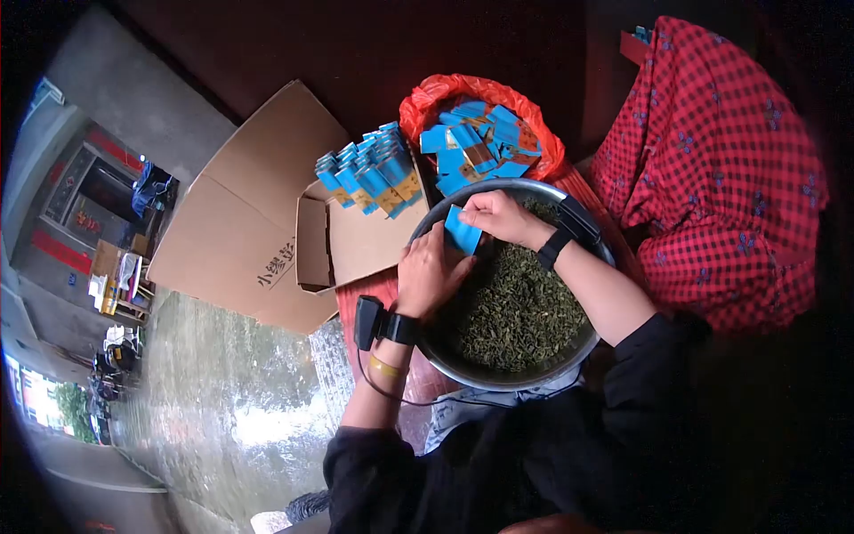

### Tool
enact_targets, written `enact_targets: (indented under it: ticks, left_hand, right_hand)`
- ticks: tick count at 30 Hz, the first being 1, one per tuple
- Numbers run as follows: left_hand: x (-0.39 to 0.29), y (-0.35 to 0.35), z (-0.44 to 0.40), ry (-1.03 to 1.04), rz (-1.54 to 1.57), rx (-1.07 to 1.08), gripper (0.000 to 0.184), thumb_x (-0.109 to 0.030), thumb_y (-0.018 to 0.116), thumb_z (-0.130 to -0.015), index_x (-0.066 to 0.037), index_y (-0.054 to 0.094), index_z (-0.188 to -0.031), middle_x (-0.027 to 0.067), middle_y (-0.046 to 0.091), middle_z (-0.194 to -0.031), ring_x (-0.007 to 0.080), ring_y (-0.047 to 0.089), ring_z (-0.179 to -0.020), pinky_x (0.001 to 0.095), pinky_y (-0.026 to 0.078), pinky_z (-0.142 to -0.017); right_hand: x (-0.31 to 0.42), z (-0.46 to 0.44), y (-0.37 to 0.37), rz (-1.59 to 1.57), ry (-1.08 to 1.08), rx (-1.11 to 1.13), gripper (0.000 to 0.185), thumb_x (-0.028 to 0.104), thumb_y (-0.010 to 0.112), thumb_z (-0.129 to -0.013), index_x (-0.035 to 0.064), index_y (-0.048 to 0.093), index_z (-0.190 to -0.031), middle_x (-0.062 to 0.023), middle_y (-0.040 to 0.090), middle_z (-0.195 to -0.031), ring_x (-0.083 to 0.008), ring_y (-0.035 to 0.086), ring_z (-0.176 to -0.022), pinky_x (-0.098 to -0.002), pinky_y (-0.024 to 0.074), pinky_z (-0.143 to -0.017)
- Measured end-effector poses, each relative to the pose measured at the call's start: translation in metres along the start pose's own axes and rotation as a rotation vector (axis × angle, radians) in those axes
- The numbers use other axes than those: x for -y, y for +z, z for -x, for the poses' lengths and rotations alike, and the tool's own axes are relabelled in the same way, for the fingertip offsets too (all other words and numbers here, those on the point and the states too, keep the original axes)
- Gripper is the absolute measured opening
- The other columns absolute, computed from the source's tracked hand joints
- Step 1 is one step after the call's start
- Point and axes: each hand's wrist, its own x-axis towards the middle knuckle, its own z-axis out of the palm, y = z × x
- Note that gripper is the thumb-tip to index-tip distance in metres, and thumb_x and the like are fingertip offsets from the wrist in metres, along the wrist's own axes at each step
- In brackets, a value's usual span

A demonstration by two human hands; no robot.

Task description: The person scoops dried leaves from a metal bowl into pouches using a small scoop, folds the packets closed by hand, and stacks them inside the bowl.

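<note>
A small blue paper box (463, 233) is between my hands above a round metal basin (498, 386). My left hand (429, 271) is closed around its lower left side. My right hand (500, 219) is closed at the box's upper right edge, thumb and fingers pinched there. Whatever else the right fingertips hold is too small to make out. Dried green leaves (520, 307), like loose tea, fill much of the basin below the hands. Both wrists wear black straps.
Beyond the basin, a red plastic bag (547, 138) holds many flat blue boxes (480, 147). Left of it, a shallow cardboard tray (311, 245) holds rows of upright blue-and-tan boxes (374, 171), near a large carton flap (236, 205). A red checked cloth (712, 178) lies right.
</note>
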Motion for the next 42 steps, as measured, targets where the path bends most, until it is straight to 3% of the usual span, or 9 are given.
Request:
enact_targets:
  ticks: [5,7,9,14,17,22,26,32,42]
  left_hand:
    - [-0.016,0.020,-0.020,-0.093,-0.098,0.022,0.080,-0.038,0.072,-0.071,0.006,0.037,-0.129,0.0183,0.063,-0.102,0.0335,0.059,-0.098,0.0440,0.044,-0.085]
    - [-0.012,0.040,-0.018,0.023,-0.060,-0.219,0.077,-0.035,0.071,-0.072,0.005,0.038,-0.129,0.0185,0.063,-0.100,0.0326,0.060,-0.096,0.0446,0.045,-0.083]
    - [-0.014,0.033,-0.016,-0.083,0.108,-0.042,0.075,-0.031,0.070,-0.073,0.003,0.037,-0.131,0.0194,0.062,-0.100,0.0332,0.060,-0.094,0.0449,0.045,-0.081]
    - [-0.011,0.031,-0.012,-0.018,0.241,-0.097,0.068,-0.030,0.069,-0.074,-0.001,0.042,-0.129,0.0223,0.061,-0.103,0.0365,0.060,-0.096,0.0459,0.047,-0.082]
    - [-0.018,0.020,-0.015,-0.022,0.271,-0.108,0.067,-0.031,0.068,-0.075,-0.002,0.042,-0.129,0.0239,0.061,-0.106,0.0389,0.060,-0.096,0.0460,0.048,-0.081]
    - [-0.014,0.019,-0.015,-0.028,0.363,-0.159,0.067,-0.033,0.068,-0.077,-0.003,0.043,-0.131,0.0273,0.058,-0.112,0.0411,0.058,-0.101,0.0458,0.048,-0.084]
    - [-0.014,0.016,-0.015,0.008,0.376,-0.178,0.066,-0.034,0.068,-0.077,-0.004,0.043,-0.131,0.0270,0.058,-0.111,0.0410,0.058,-0.101,0.0455,0.048,-0.084]
    - [-0.021,0.004,-0.014,-0.114,0.439,0.000,0.067,-0.035,0.071,-0.078,-0.001,0.046,-0.129,0.0255,0.057,-0.117,0.0375,0.056,-0.110,0.0418,0.046,-0.091]
    - [-0.019,0.012,-0.012,-0.034,0.411,-0.025,0.060,-0.037,0.072,-0.074,-0.002,0.054,-0.119,0.0235,0.064,-0.096,0.0380,0.063,-0.089,0.0431,0.051,-0.077]
  right_hand:
    - [-0.002,-0.004,-0.005,0.126,-0.010,-0.131,0.024,0.021,0.060,-0.091,0.0014,0.060,-0.079,0.0047,0.056,-0.069,-0.0023,0.049,-0.064,-0.0223,0.0431,-0.057]
    - [-0.003,-0.006,-0.007,0.262,0.026,-0.157,0.026,0.024,0.056,-0.093,0.0002,0.061,-0.084,0.0033,0.058,-0.075,-0.0036,0.052,-0.070,-0.0232,0.0453,-0.063]
    - [-0.003,-0.005,0.000,-0.234,0.019,-0.249,0.030,0.028,0.054,-0.095,-0.0003,0.063,-0.091,0.0014,0.060,-0.084,-0.0050,0.053,-0.079,-0.0235,0.0446,-0.071]
    - [0.004,-0.003,-0.004,-0.200,0.186,-0.069,0.029,0.029,0.055,-0.094,0.0030,0.064,-0.101,0.0028,0.060,-0.093,-0.0065,0.053,-0.087,-0.0233,0.0422,-0.080]
    - [0.022,0.005,-0.005,-0.482,0.379,-0.019,0.028,0.030,0.056,-0.093,0.0049,0.063,-0.102,0.0033,0.059,-0.090,-0.0062,0.054,-0.087,-0.0227,0.0435,-0.077]
    - [0.021,0.008,-0.005,-0.482,0.435,0.023,0.026,0.032,0.052,-0.095,0.0122,0.060,-0.109,0.0057,0.060,-0.095,-0.0071,0.059,-0.085,-0.0256,0.0521,-0.063]
    - [0.018,0.008,-0.010,-0.449,0.418,0.038,0.024,0.031,0.053,-0.094,0.0121,0.060,-0.107,0.0062,0.059,-0.091,-0.0062,0.058,-0.083,-0.0251,0.0518,-0.063]
    - [0.030,0.010,-0.018,-0.312,0.289,0.047,0.022,0.023,0.059,-0.090,0.0054,0.063,-0.103,0.0032,0.062,-0.092,-0.0052,0.054,-0.085,-0.0210,0.0429,-0.079]
    - [0.028,0.012,-0.032,-0.236,0.401,0.152,0.017,0.013,0.057,-0.084,0.0059,0.060,-0.100,0.0014,0.062,-0.087,-0.0068,0.057,-0.072,-0.0219,0.0469,-0.064]
